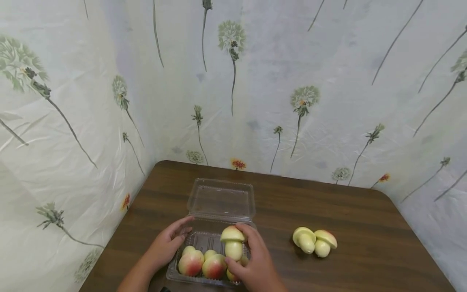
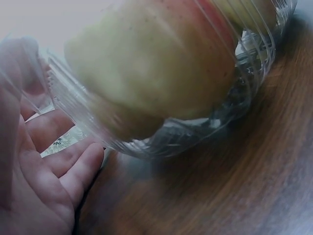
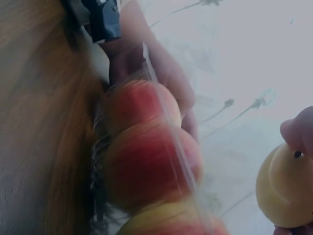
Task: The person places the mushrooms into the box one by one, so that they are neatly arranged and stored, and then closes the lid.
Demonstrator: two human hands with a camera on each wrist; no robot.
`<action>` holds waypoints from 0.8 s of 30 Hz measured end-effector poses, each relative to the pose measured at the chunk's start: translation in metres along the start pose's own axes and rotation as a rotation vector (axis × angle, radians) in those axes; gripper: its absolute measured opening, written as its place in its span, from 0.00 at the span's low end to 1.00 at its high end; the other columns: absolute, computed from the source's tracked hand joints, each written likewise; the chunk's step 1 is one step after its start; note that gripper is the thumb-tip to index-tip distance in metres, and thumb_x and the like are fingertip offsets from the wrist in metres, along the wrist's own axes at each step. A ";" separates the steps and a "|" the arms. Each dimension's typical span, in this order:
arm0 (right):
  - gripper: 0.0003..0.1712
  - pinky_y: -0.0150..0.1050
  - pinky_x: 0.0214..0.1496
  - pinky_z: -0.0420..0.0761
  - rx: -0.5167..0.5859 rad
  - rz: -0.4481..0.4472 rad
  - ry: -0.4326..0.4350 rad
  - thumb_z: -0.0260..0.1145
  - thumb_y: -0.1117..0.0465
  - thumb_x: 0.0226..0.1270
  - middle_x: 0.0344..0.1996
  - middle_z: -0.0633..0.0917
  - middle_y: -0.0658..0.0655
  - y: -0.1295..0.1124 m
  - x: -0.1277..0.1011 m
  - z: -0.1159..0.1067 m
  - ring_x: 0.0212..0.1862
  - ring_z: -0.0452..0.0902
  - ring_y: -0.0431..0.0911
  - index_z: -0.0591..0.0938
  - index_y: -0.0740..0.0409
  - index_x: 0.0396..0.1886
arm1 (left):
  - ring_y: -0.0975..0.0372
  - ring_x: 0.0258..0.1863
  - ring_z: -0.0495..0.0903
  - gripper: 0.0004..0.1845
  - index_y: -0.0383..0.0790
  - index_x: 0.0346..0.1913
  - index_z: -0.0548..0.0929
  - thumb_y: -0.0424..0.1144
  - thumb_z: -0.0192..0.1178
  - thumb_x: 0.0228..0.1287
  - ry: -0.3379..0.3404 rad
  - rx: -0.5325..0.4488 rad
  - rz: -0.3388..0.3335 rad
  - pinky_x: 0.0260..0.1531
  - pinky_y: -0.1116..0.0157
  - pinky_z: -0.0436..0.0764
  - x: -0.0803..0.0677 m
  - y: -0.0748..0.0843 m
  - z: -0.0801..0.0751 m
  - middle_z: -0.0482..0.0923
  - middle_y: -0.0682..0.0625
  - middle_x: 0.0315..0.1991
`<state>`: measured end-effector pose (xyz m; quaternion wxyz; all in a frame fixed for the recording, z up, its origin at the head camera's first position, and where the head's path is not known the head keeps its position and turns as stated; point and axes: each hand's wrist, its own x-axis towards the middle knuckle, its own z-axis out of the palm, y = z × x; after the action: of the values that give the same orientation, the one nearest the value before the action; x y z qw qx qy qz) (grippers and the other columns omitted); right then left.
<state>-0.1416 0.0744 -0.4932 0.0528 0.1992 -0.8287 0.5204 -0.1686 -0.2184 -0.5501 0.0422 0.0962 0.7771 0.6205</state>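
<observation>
My right hand (image 1: 257, 259) grips a toy mushroom (image 1: 233, 249) between thumb and fingers, its cap up, over the right part of a clear plastic box (image 1: 193, 279). The mushroom is pale yellow with a reddish blush on the cap; part of it shows at the right edge of the right wrist view. Beside the box's left wall lies my left hand (image 1: 165, 246), fingers loosely extended along it. Inside the box, a row of similar mushrooms lies along the near side, including one red-blushed cap (image 1: 191, 263) and another cap (image 1: 214, 267). My right hand partly hides the rightmost one.
The box's hinged lid (image 1: 221, 198) is folded back on the dark wooden table (image 1: 277, 202). To the right, two more mushrooms, a left one (image 1: 304, 238) and a right one (image 1: 324, 242), lie side by side. A flower-patterned curtain (image 1: 262, 81) stands behind the table.
</observation>
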 end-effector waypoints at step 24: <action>0.44 0.54 0.66 0.80 -0.101 -0.078 -0.116 0.79 0.51 0.62 0.73 0.70 0.42 -0.026 0.015 0.021 0.72 0.69 0.46 0.70 0.36 0.75 | 0.49 0.71 0.76 0.27 0.49 0.76 0.72 0.31 0.51 0.79 0.059 0.027 -0.056 0.68 0.55 0.78 -0.001 0.002 0.003 0.71 0.50 0.76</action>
<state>-0.1434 0.0420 -0.4764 0.0347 0.2582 -0.8472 0.4629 -0.1665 -0.2155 -0.5492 0.0353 0.0565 0.7887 0.6111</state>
